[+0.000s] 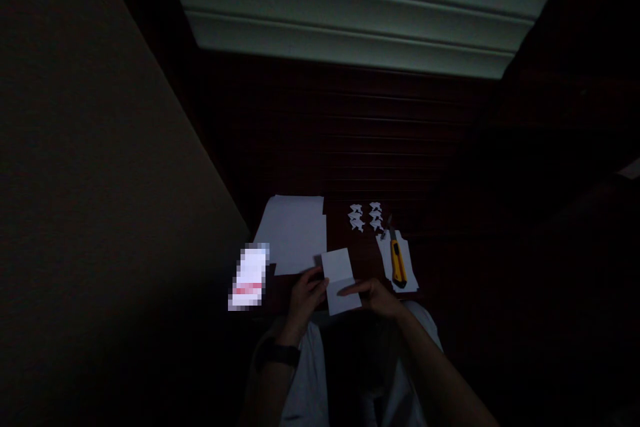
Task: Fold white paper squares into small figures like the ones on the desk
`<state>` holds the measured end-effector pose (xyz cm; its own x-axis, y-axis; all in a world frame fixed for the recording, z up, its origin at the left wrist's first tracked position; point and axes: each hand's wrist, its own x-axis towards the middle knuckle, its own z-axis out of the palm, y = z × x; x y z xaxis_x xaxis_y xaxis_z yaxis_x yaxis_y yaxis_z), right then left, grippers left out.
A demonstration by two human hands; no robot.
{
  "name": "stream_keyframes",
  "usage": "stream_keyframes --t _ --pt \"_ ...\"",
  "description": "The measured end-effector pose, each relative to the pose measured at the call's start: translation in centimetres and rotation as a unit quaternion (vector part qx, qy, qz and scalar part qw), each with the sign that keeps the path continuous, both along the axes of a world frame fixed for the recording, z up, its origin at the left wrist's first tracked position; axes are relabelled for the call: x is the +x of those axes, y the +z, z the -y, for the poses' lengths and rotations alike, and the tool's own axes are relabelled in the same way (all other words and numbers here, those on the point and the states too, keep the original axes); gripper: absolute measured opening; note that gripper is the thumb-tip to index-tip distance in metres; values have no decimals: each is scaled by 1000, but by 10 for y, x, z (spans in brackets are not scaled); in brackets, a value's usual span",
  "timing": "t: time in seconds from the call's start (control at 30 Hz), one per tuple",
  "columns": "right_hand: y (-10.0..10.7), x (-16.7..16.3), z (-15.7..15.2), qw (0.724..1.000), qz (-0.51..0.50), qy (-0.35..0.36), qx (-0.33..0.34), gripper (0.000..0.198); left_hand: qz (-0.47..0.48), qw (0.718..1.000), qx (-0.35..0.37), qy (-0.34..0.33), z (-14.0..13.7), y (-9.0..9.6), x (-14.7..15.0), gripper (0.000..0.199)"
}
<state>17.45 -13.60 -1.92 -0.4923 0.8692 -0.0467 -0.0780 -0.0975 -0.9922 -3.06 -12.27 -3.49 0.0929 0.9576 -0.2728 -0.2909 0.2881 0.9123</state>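
A small white sheet of paper [338,265] with a crease across its middle is held up between both hands near the table's front edge. My left hand [306,295] pinches its left edge close to the crease, the thumb in front. From the right, my right hand [377,297] grips the lower half, one finger laid across the front and the rest behind the paper. A yellow utility knife [397,260] lies to the right on a stack of smaller white paper pieces [409,267]. Several small folded white paper figures [356,219] stand in two columns behind the held sheet.
Large white sheets [297,230] lie at the back left of the dark table [345,240]. A bright, pixelated phone-like screen [250,273] is at the left edge. A wall [125,147] rises on the left, and pale slatted blinds [350,13] hang ahead. The room is dim.
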Motion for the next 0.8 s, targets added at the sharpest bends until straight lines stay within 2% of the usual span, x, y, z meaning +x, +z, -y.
stream_keyframes --t 0.17,0.33,0.47,0.53,0.63,0.8 --pt "-9 0 -3 997 51 -51 -7 33 18 1000 4 -18 3 7 1 74" --pt "-14 -2 -3 993 54 -99 -20 33 37 997 43 -54 6 9 1 58" --pt "-14 -4 -3 990 51 -129 -29 37 27 996 66 -53 7 12 -1 88" --pt "-15 -4 -4 987 50 -146 -32 39 15 996 65 -56 8 14 0 94" --pt "-18 -3 -6 983 56 -170 -37 44 6 997 50 -62 8 13 4 86" --pt "-17 -3 -5 983 60 -171 -43 43 4 998 19 -65 5 4 10 49"
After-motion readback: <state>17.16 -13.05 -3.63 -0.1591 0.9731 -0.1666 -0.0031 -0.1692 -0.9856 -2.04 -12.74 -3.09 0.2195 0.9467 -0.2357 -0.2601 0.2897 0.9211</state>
